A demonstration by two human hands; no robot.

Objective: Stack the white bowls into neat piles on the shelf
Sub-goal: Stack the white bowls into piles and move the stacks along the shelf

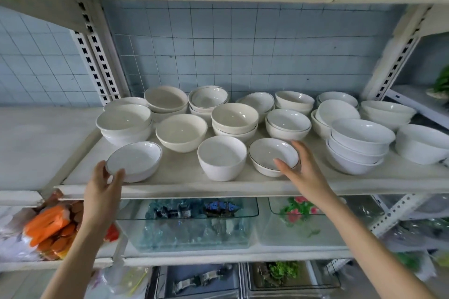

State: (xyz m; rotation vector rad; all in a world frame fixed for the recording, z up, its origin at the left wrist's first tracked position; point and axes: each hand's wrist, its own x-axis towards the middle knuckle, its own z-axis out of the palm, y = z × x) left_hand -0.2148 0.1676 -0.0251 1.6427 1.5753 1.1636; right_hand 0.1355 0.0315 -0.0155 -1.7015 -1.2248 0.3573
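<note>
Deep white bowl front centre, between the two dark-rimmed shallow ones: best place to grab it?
I'd pinch the deep bowl at its near rim, thumb inside, fingers on the outer wall, coming from the front and slightly above. It stands upright and open, its near side faces the shelf edge, and other bowls crowd its back and right side.

Rightmost bowl cut by right edge, back-row bowls half hidden behind front stacks, lower glass trays blurred.
</note>
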